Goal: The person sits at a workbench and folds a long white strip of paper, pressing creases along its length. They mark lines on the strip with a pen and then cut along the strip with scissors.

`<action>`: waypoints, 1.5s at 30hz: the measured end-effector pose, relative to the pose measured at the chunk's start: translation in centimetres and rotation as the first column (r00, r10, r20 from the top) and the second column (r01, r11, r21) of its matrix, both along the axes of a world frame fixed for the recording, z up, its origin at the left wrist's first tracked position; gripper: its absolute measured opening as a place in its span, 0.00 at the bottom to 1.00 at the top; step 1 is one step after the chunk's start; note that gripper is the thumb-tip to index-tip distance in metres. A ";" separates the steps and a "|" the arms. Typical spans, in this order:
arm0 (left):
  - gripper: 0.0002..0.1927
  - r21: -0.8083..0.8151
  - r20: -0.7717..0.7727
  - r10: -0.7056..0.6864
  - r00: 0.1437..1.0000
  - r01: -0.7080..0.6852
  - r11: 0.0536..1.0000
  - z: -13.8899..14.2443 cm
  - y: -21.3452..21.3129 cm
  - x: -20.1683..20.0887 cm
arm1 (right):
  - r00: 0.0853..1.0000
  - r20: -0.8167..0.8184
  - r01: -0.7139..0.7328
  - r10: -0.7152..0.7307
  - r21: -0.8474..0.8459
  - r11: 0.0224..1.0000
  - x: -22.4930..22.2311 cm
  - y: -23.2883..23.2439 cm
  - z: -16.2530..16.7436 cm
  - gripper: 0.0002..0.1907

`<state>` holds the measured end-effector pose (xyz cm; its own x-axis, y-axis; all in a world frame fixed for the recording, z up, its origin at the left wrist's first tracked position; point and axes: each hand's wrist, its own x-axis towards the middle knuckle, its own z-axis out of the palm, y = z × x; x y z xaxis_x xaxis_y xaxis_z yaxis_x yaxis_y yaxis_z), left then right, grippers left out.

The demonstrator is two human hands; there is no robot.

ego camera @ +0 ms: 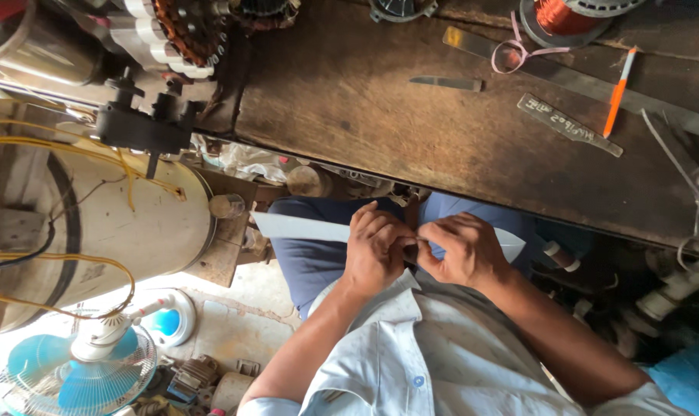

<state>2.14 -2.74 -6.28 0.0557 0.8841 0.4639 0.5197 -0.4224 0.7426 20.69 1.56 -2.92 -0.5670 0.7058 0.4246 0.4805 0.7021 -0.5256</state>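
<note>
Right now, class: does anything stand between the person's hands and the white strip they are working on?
Nothing visible does. The left hand and right hand both already pinch the white strip directly, over the lap below the wooden bench.

I judge this a motor-repair workshop. A worn wooden bench (411, 123) carries a copper wire spool (561, 15), metal rulers (569, 123) and scissors (684, 173). A wound stator (191, 31) sits beside it; motor parts (195, 377) litter the floor.
</note>
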 end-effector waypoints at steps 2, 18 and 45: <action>0.12 0.002 -0.042 -0.022 0.999 0.022 1.000 0.3 0.0 0.1 | 0.999 0.026 -0.028 0.029 -0.018 0.999 0.0 0.0 -0.1 0.07; 0.10 -0.186 0.123 -0.158 0.980 0.179 0.966 -0.6 0.3 -1.5 | 0.997 0.078 -0.006 0.007 -0.003 1.000 1.1 -1.6 -2.0 0.11; 0.08 -0.278 0.027 -0.119 0.993 0.121 0.953 -2.1 -0.1 -0.8 | 0.986 0.120 0.114 -0.115 0.017 0.993 5.2 -1.3 -8.2 0.08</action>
<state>1.37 -2.80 -8.36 0.1659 0.9654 0.2013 0.4696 -0.2568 0.8447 25.87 0.29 -11.16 -0.5298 0.7652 0.3657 0.6175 0.6436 -0.4522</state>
